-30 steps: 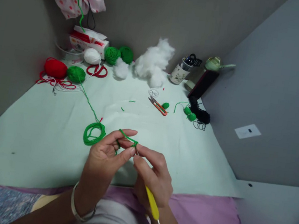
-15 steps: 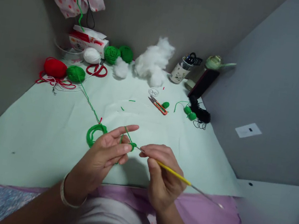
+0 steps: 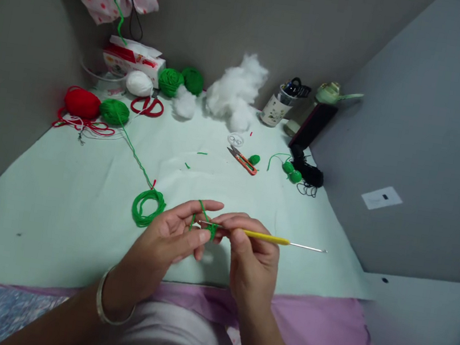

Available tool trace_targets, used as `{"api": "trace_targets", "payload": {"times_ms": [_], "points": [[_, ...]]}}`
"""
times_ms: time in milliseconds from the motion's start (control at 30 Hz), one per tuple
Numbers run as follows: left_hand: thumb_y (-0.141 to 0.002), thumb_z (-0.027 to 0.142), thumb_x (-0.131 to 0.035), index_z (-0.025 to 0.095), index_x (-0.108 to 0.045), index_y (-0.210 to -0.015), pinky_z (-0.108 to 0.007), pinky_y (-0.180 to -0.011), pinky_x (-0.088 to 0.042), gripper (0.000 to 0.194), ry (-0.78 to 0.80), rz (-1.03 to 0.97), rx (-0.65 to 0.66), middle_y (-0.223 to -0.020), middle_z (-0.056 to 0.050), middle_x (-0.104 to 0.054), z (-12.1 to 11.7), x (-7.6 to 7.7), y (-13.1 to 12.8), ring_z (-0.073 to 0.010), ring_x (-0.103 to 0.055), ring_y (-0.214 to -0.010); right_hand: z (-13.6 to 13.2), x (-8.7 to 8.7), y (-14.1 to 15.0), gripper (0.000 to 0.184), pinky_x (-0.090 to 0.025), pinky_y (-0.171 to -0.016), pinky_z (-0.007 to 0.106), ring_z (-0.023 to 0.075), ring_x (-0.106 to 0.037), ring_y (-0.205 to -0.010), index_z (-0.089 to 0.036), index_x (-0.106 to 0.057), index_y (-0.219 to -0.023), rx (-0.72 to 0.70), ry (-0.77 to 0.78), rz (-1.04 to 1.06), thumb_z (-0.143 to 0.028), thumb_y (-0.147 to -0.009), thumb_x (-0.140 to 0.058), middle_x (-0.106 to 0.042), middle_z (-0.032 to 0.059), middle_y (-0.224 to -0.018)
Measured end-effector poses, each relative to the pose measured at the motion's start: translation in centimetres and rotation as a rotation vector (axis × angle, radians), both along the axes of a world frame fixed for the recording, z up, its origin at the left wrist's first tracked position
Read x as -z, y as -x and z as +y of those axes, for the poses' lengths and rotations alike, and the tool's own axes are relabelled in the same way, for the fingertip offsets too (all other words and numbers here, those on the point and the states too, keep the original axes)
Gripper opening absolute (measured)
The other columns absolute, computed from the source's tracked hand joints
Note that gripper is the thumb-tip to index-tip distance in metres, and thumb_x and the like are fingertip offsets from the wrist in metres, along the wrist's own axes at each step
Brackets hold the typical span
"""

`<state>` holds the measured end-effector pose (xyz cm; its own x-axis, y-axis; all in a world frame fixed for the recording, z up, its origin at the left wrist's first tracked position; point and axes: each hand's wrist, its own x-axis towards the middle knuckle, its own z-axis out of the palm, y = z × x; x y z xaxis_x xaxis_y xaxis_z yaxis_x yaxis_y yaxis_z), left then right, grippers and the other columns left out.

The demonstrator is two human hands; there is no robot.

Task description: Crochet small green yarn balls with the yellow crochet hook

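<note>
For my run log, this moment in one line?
left hand: holds green yarn piece | right hand: holds yellow-handled hook | hook tip: at piece | snips: on table

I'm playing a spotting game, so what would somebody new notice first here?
Probably the yellow-handled hook, bright in the right hand at the front, meeting the small green stitches that the left hand pinches. Next might come the big white fluff, piled at the back in the middle. The red yarn ball stands out too, at the back on the left.
</note>
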<state>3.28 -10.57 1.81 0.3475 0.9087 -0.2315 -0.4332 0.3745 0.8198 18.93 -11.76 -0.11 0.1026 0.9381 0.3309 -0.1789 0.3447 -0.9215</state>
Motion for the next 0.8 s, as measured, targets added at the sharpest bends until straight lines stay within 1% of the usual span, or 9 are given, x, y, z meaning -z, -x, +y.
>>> {"api": "trace_targets", "payload": {"times_ms": [100,200,333,400,467,500,600,700,800], "points": [[-0.085,0.026,-0.081,0.025,-0.081,-0.115,-0.017,-0.050,-0.036,0.030,-0.001,0.028,-0.035,-0.084,-0.001,-0.066,0.1,0.4,-0.1,-0.0085,-0.058,-0.064,-0.2,0.2,0.2,0.014,-0.061,-0.065,0.031,0.0160,-0.070,-0.072,-0.023,-0.078,-0.100,0.060,-0.004,-0.075,-0.027,-0.101,-0.065,-0.077,0.0051,-0.091],[-0.084,0.026,-0.084,0.025,-0.080,-0.118,-0.016,-0.051,-0.036,0.034,-0.023,0.048,-0.077,-0.084,0.000,-0.066,0.1,0.6,-0.2,-0.0070,-0.055,-0.063,-0.7,0.3,0.3,0.017,-0.062,-0.068,0.032,0.0180,-0.072,-0.081,-0.024,-0.078,-0.104,0.141,-0.118,-0.257,-0.018,-0.102,-0.062,-0.076,0.0051,-0.094],[-0.082,0.025,-0.085,0.024,-0.078,-0.123,-0.013,-0.045,-0.030,0.042,0.052,-0.074,-0.088,-0.073,0.005,-0.060,0.1,0.4,-0.6,-0.0025,-0.034,-0.050,-1.4,0.9,0.3,0.037,-0.064,-0.081,0.037,0.0227,-0.073,-0.103,-0.031,-0.075,-0.126,0.262,-0.401,-0.704,-0.009,-0.098,-0.064,-0.075,0.0080,-0.116],[-0.083,0.024,-0.083,0.021,-0.078,-0.124,-0.013,-0.049,-0.036,0.041,0.161,-0.163,-0.026,-0.061,0.009,-0.049,0.0,0.3,-0.6,-0.0023,-0.024,-0.047,-1.4,1.0,0.1,0.039,-0.063,-0.082,0.038,0.0232,-0.073,-0.103,-0.030,-0.073,-0.130,0.267,-0.459,-0.772,-0.009,-0.098,-0.063,-0.075,0.0087,-0.118],[-0.084,0.021,-0.080,0.018,-0.080,-0.120,-0.016,-0.057,-0.045,0.036,0.238,-0.218,0.000,-0.055,0.011,-0.040,0.1,0.1,-0.4,-0.0024,-0.019,-0.046,-1.2,0.8,-0.1,0.033,-0.063,-0.078,0.038,0.0222,-0.073,-0.095,-0.028,-0.075,-0.123,0.242,-0.389,-0.639,-0.010,-0.100,-0.061,-0.076,0.0077,-0.107],[-0.084,0.019,-0.078,0.017,-0.081,-0.117,-0.018,-0.061,-0.048,0.034,0.252,-0.229,-0.010,-0.057,0.011,-0.042,0.2,0.0,-0.2,-0.0021,-0.018,-0.046,-1.0,0.6,-0.2,0.028,-0.063,-0.074,0.038,0.0211,-0.072,-0.089,-0.027,-0.076,-0.117,0.233,-0.323,-0.529,-0.012,-0.100,-0.060,-0.077,0.0067,-0.101],[-0.084,0.015,-0.076,0.019,-0.082,-0.111,-0.021,-0.065,-0.051,0.028,0.213,-0.217,-0.049,-0.074,0.006,-0.058,0.3,-0.1,0.1,0.0002,-0.020,-0.045,-0.5,0.0,-0.2,0.017,-0.059,-0.061,0.033,0.0174,-0.067,-0.070,-0.024,-0.077,-0.100,0.179,-0.133,-0.188,-0.021,-0.102,-0.060,-0.074,0.0050,-0.087],[-0.082,0.016,-0.078,0.023,-0.082,-0.112,-0.022,-0.076,-0.052,0.031,0.139,-0.188,-0.026,-0.089,0.001,-0.068,0.2,0.0,-0.1,-0.0027,-0.045,-0.055,-0.2,0.0,0.2,0.016,-0.058,-0.060,0.031,0.0169,-0.067,-0.071,-0.023,-0.078,-0.096,0.076,-0.046,-0.030,-0.028,-0.101,-0.064,-0.073,0.0050,-0.087],[-0.082,0.019,-0.080,0.025,-0.082,-0.113,-0.025,-0.086,-0.050,0.031,0.088,-0.146,-0.032,-0.094,-0.003,-0.074,0.0,0.3,-0.5,-0.0137,-0.065,-0.087,-0.1,0.4,0.5,0.013,-0.060,-0.071,0.033,0.0204,-0.072,-0.088,-0.024,-0.080,-0.098,0.052,-0.029,-0.046,-0.027,-0.099,-0.068,-0.077,0.0058,-0.091]]}}
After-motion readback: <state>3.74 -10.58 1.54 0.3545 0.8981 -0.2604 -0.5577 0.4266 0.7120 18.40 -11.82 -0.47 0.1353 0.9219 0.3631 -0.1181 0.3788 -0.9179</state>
